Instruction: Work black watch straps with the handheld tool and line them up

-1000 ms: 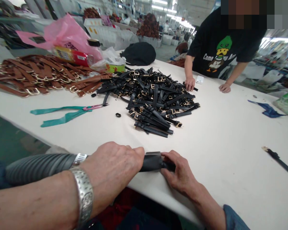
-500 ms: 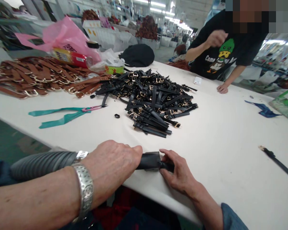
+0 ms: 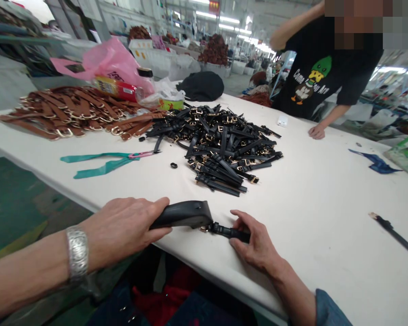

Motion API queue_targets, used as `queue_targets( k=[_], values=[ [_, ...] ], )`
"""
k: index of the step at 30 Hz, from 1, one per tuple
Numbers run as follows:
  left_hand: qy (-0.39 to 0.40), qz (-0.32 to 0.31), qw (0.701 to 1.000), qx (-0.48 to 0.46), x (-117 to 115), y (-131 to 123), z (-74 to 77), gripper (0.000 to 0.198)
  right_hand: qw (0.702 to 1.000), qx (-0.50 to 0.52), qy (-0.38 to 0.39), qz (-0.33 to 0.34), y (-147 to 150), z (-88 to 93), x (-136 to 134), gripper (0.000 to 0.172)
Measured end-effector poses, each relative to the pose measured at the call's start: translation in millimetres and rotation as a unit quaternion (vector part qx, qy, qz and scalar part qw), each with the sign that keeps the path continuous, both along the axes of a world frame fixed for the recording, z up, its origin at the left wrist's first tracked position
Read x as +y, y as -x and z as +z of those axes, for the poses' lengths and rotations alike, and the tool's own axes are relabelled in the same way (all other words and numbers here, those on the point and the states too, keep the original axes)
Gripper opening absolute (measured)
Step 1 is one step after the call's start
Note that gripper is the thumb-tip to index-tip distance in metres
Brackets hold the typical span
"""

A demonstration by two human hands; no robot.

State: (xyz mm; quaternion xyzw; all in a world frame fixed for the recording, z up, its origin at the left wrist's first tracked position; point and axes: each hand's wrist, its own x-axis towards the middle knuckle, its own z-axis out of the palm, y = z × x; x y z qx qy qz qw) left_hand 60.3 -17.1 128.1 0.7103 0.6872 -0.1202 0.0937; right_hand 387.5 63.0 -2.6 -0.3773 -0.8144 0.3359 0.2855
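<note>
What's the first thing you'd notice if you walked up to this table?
Probably the big heap of black straps with gold buckles in the middle of the white table, with a spread of brown straps at the far left. Right at the near edge, the left hand grips a wide black leather piece while the right hand pinches the thin black strap joined to it.

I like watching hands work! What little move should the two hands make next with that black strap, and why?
Probably draw the narrow black strap a bit further out of the wide black piece. The left hand grips the wide piece, the right hand pinches the strap, and its gold buckle sits right at the wide piece's end.
</note>
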Motion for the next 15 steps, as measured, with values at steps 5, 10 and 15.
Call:
queue_targets(
  k=[5, 10, 15],
  values=[
    [0.023, -0.018, 0.999, -0.017, -4, -4, -1.5, 0.032, 0.998, -0.030, -0.030, 0.036, 1, 8.2, 0, 0.045],
    [0.037, -0.013, 0.999, 0.014, 17, -34, 2.6, 0.035, 0.998, -0.045, -0.025, 0.025, 4, 12.9, -3, 0.033],
    [0.022, 0.005, 1.000, 0.007, 20, -20, -4.0, 0.039, 0.998, -0.043, -0.047, -0.002, 11, 11.3, -6, 0.019]
  ],
)
